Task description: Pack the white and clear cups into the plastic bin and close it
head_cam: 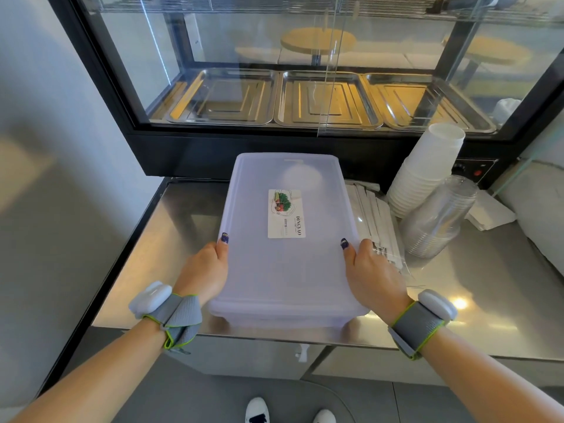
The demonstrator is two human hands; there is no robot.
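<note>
The lidded plastic bin [287, 239] sits between left hand [204, 270] and right hand [370, 273], both gripping its sides (thumbs on top).

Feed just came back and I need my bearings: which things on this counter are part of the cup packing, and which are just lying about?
Part of the job:
- plastic bin, lid on, held by left hand and right hand
- white cups, stacked
- clear cups, stacked

Lying about:
- wrapped straws beside the bin
- napkins
- steel trays in the display case
</note>
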